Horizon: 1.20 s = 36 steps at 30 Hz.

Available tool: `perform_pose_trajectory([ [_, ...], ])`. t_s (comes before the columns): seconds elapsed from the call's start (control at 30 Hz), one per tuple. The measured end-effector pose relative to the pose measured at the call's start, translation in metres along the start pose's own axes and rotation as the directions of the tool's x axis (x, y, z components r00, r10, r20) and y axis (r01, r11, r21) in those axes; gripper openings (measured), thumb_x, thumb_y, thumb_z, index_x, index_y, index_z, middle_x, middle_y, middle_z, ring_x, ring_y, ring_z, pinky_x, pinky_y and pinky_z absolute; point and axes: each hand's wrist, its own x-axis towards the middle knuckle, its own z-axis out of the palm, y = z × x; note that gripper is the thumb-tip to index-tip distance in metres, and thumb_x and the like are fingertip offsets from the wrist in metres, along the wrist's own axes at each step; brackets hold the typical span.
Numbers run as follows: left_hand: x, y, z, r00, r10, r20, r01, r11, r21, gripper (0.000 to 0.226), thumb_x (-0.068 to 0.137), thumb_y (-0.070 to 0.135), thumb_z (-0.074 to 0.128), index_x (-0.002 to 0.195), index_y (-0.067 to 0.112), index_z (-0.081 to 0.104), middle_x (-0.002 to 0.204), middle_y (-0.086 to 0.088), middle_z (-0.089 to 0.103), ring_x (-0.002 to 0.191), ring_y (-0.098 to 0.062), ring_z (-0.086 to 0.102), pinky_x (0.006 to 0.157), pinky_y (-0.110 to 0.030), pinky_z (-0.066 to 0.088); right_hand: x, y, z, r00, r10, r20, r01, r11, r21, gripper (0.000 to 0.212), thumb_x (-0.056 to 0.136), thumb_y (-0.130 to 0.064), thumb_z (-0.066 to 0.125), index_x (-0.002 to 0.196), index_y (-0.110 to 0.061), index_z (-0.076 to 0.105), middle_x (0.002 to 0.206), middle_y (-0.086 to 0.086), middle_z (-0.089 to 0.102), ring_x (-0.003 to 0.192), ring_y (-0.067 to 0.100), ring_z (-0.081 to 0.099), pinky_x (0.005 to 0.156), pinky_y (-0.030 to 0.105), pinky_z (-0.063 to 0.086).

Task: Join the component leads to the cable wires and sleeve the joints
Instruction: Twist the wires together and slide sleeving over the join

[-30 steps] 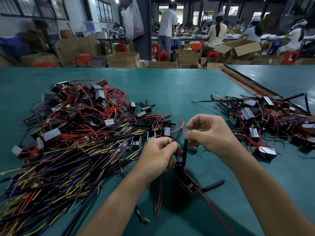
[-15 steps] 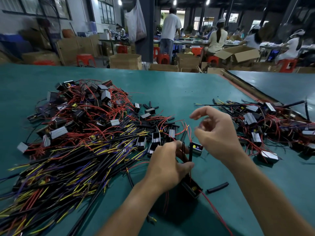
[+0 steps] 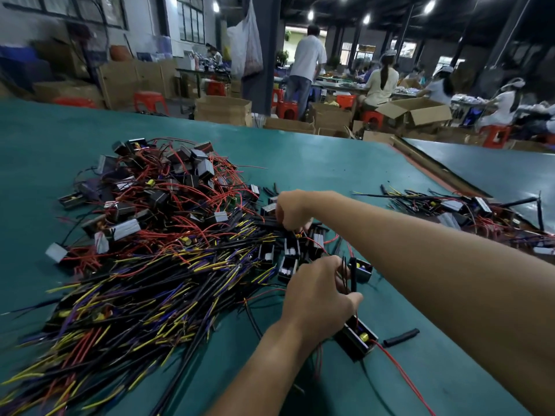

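— Right hand point(image 3: 292, 211) has reached into our wire pile point(image 3: 168, 250), fingers curled; we cannot tell its grip.
— And the left hand point(image 3: 318, 292)?
— Pinching a black sleeve point(image 3: 353, 274) upright, component point(image 3: 357, 339) below on the counter point(image 3: 330, 163).

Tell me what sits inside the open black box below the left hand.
Inside the open black box a small yellow cylindrical part shows, and a red wire leaves it. The left hand covers its far end.
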Motion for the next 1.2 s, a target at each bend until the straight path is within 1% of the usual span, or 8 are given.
perform_pose_trajectory([
  [0.07,0.0,0.002,-0.001,1.0,0.019,0.021,-0.02,0.999,0.032,0.026,0.072,0.033,0.075,0.081,0.015,0.058,0.074,0.003,0.067,0.074,-0.018,0.062,0.066,-0.031,0.05,0.008,0.003,0.007,0.999,-0.013,-0.045,0.01,0.997,-0.081,0.028,0.079,-0.007,0.051,0.097,-0.004,0.072,0.089,0.014,0.073,0.079,0.03,0.069,0.073,0.038,0.061],
  [0.17,0.0,0.004,-0.002,0.999,0.033,0.032,-0.035,0.996,0.076,0.026,0.073,0.033,0.073,0.082,0.015,0.057,0.076,0.002,0.067,0.079,-0.024,0.062,0.072,-0.036,0.051,0.013,0.002,0.012,1.0,-0.012,0.014,0.013,0.989,-0.144,0.016,0.079,-0.013,0.064,0.09,-0.006,0.074,0.078,0.01,0.074,0.074,0.026,0.071,0.073,0.04,0.062],
  [0.27,-0.001,0.003,-0.002,0.999,0.023,0.036,-0.025,0.998,0.052,0.027,0.073,0.033,0.075,0.082,0.014,0.057,0.075,0.003,0.067,0.077,-0.022,0.062,0.072,-0.035,0.051,0.018,0.001,0.016,0.999,-0.032,-0.018,0.028,0.979,-0.202,0.016,0.081,-0.017,0.07,0.092,-0.007,0.073,0.083,0.009,0.072,0.078,0.028,0.068,0.074,0.039,0.061],
  [0.43,0.002,0.003,-0.003,0.998,0.003,0.062,-0.004,1.0,0.023,0.026,0.073,0.032,0.076,0.081,0.014,0.059,0.073,0.002,0.067,0.075,-0.018,0.063,0.067,-0.028,0.049,0.015,0.008,0.017,0.998,-0.064,-0.024,0.06,0.987,-0.15,0.017,0.081,-0.017,0.071,0.092,-0.003,0.073,0.091,0.012,0.073,0.082,0.029,0.068,0.075,0.039,0.058],
  [0.57,0.002,0.003,-0.003,0.997,-0.015,0.072,0.012,0.999,0.042,0.027,0.074,0.034,0.076,0.078,0.015,0.057,0.071,0.004,0.065,0.073,-0.016,0.061,0.062,-0.025,0.043,0.006,0.015,0.015,0.988,-0.089,-0.125,0.079,0.993,-0.088,0.015,0.079,-0.008,0.066,0.092,-0.007,0.074,0.092,0.011,0.073,0.083,0.029,0.066,0.067,0.035,0.053],
  [0.67,0.003,0.002,-0.003,0.996,-0.03,0.082,0.027,0.999,0.041,0.026,0.074,0.034,0.076,0.078,0.017,0.057,0.073,0.004,0.065,0.074,-0.016,0.062,0.067,-0.03,0.05,0.001,0.016,0.016,0.984,-0.115,-0.134,0.109,0.993,-0.054,0.022,0.081,-0.006,0.063,0.097,-0.014,0.076,0.096,0.005,0.074,0.088,0.026,0.066,0.075,0.034,0.056],
  [1.0,0.003,0.0,-0.003,0.996,-0.026,0.091,0.023,0.999,0.033,0.025,0.073,0.034,0.076,0.079,0.018,0.059,0.075,0.005,0.067,0.074,-0.013,0.062,0.068,-0.028,0.05,0.01,0.007,0.023,0.981,-0.155,-0.118,0.143,0.984,-0.109,0.018,0.086,-0.01,0.064,0.099,-0.012,0.075,0.1,0.01,0.072,0.093,0.031,0.066,0.079,0.038,0.057],
  [1.2,0.003,-0.002,-0.002,0.997,-0.018,0.077,0.014,0.998,0.055,0.028,0.073,0.036,0.075,0.075,0.018,0.054,0.075,0.005,0.066,0.074,-0.015,0.061,0.062,-0.026,0.042,0.008,0.007,0.023,0.976,-0.152,-0.156,0.136,0.985,-0.104,0.01,0.084,-0.01,0.066,0.088,-0.007,0.075,0.091,0.012,0.073,0.088,0.031,0.067,0.074,0.038,0.056],
])
